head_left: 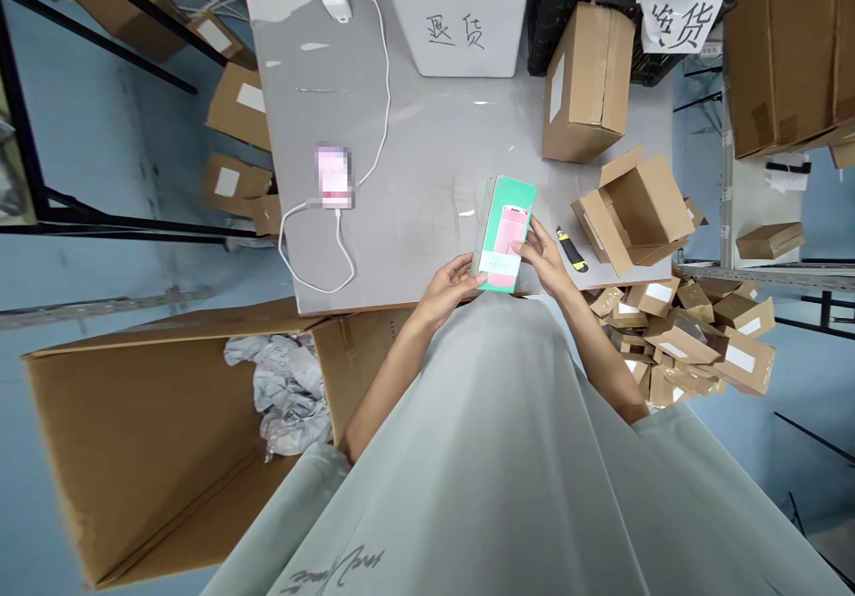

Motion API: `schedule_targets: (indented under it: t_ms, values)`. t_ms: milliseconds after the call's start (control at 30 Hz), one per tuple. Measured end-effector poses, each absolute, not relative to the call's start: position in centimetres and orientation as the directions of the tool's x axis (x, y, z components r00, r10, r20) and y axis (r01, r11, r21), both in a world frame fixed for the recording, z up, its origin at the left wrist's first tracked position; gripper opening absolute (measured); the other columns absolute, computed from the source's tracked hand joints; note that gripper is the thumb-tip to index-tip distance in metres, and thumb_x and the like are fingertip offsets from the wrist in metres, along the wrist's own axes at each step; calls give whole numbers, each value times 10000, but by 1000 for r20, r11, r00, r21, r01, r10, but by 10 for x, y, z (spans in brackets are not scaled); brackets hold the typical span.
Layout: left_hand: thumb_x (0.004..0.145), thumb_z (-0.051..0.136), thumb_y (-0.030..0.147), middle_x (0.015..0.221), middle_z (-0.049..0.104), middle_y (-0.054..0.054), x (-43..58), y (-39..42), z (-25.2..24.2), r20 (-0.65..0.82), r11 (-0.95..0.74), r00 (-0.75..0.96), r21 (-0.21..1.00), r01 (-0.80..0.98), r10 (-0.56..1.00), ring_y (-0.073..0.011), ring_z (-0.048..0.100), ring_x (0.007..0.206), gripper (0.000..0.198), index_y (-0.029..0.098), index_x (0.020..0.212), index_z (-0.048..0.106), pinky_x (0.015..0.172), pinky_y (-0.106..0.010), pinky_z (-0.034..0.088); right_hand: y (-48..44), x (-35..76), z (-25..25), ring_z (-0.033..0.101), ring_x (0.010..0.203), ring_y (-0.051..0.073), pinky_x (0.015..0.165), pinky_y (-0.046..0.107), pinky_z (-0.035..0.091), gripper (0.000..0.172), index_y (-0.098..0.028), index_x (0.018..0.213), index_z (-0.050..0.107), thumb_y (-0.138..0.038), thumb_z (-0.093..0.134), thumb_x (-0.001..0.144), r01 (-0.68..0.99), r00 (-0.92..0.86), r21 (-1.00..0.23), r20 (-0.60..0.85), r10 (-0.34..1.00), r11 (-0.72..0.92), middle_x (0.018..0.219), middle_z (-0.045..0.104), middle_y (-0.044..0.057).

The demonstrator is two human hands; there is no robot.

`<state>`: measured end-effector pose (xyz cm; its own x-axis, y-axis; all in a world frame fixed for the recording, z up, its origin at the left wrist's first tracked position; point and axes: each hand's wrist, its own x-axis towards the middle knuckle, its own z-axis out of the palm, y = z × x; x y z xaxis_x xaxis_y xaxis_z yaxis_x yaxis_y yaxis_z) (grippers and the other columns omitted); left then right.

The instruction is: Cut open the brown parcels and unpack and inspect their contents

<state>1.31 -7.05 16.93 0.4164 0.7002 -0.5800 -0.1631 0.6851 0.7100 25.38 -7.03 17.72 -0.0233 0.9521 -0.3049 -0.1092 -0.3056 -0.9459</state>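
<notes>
A green and white box [506, 231] with a picture of a pink item is held upright between both hands over the front edge of the table. My left hand [449, 289] grips its lower left corner, thumb on the front face. On the box's right side, my right hand [542, 256] holds on, with fingers at the edge and thumb on the front. A black and yellow box cutter [572, 250] lies just right of my right hand. Beyond it an opened cardboard box [638, 210] rests on its side, its flaps spread.
On the grey table [427, 151] are a phone [335, 175] with a white cable, a closed carton [588, 84], a white bin [460, 30] and a black crate [544, 26]. A large carton [134, 453] stands at lower left; small boxes [688, 338] are piled at right.
</notes>
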Motion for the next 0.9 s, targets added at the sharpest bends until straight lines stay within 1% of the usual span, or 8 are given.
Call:
schedule_targets:
  t_ms: [267, 333, 433, 500, 600, 700, 800, 900]
  values:
    - [682, 1073, 492, 1382, 802, -115, 24, -75, 165, -527, 572, 268, 811, -125, 806, -370, 720, 1375, 717, 233, 1285, 785, 1210, -502, 562, -67, 252, 172, 668, 1485, 380, 1258, 605, 594, 1057, -317, 1694, 551, -893, 796, 841, -52, 5, -942, -332, 943, -331, 1651, 667, 101]
    - [674, 1074, 458, 1365, 788, -110, 31, -78, 163, -509, 526, 169, 846, -80, 844, -360, 711, 1366, 714, 234, 1275, 761, 1166, -468, 578, -66, 249, 165, 695, 1441, 376, 1262, 591, 594, 1132, -296, 1703, 540, -898, 845, 794, -32, 69, -940, -341, 938, -339, 1648, 652, 138]
    - [656, 1082, 384, 1392, 735, -115, 42, -84, 162, -461, 462, 23, 887, 0, 887, -356, 662, 1407, 745, 247, 1294, 722, 1083, -407, 599, -63, 242, 150, 722, 1383, 377, 1224, 594, 622, 1327, -283, 1770, 435, -892, 928, 699, -25, 154, -922, -386, 909, -387, 1596, 668, 175]
    - [659, 1085, 383, 1453, 692, -121, 47, -87, 162, -421, 421, -2, 907, 28, 907, -357, 621, 1457, 771, 260, 1322, 710, 1071, -389, 603, -62, 240, 142, 713, 1387, 385, 1201, 596, 633, 1378, -278, 1771, 420, -887, 954, 657, -32, 187, -914, -403, 896, -405, 1574, 683, 181]
    - [725, 1050, 498, 1508, 683, -132, 41, -85, 161, -420, 420, 99, 907, 23, 902, -370, 600, 1502, 731, 264, 1329, 710, 1081, -412, 616, -62, 246, 138, 712, 1396, 382, 1192, 577, 634, 1270, -271, 1723, 472, -853, 944, 698, -79, 157, -914, -406, 900, -399, 1561, 696, 178]
    - [770, 1000, 622, 1544, 695, -161, 24, -73, 158, -522, 536, 254, 844, 16, 814, -385, 650, 1467, 769, 241, 1369, 704, 1108, -486, 620, -65, 258, 143, 742, 1362, 371, 1157, 565, 655, 1102, -306, 1673, 509, -775, 933, 770, -161, 40, -900, -415, 909, -404, 1551, 715, 146]
    - [707, 1032, 639, 1530, 727, -189, 10, -61, 155, -589, 630, 386, 776, 25, 710, -405, 687, 1431, 889, 208, 1419, 719, 1170, -552, 587, -69, 264, 150, 748, 1352, 372, 1137, 565, 666, 1002, -333, 1629, 543, -748, 922, 800, -197, -52, -891, -407, 912, -409, 1574, 711, 126]
    - [651, 1065, 599, 1494, 766, -170, 7, -57, 151, -549, 579, 404, 813, 57, 732, -394, 694, 1422, 874, 202, 1370, 766, 1228, -539, 546, -70, 263, 152, 731, 1379, 374, 1183, 571, 636, 991, -321, 1623, 554, -772, 901, 812, -184, -93, -907, -367, 926, -378, 1599, 689, 134]
